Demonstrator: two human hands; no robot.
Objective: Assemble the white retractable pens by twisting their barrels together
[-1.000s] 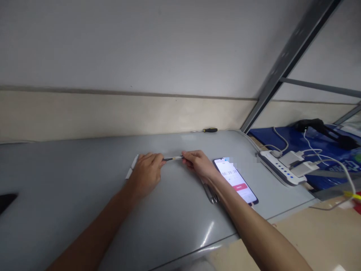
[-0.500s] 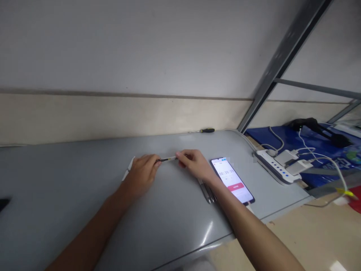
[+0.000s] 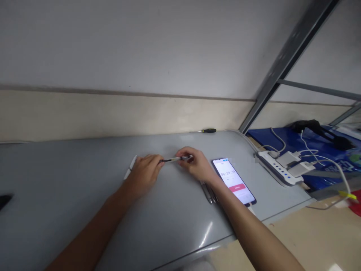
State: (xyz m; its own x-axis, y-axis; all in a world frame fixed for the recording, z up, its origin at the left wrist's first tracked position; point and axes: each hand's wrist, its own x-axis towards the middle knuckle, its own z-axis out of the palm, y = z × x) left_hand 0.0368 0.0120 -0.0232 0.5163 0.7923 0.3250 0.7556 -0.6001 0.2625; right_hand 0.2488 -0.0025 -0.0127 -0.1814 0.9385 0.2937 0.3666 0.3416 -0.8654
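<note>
A slim pen point(image 3: 170, 159) with a black part and a pale, clear-looking stretch is held level between my hands, just above the grey table. My left hand point(image 3: 147, 169) is closed round its left end. Fingers and thumb of my right hand point(image 3: 193, 162) pinch the other end, where a dark tip shows between them. Beside the left hand lies a white object point(image 3: 131, 165), partly covered by it. Several pens point(image 3: 208, 194) lie together under my right wrist, partly hidden by the forearm.
A phone point(image 3: 235, 182) showing a running timer lies right of my right forearm. A screwdriver point(image 3: 209, 130) rests near the wall. Farther right stand a power strip point(image 3: 278, 169) with plugged-in chargers, trailing cables, and a metal frame post point(image 3: 265, 98). A dark object point(image 3: 4, 200) sits at the left edge.
The fingers of my right hand have shifted along the pen, and its dark right end now shows between them. My left hand keeps its grip. The view has shifted slightly.
</note>
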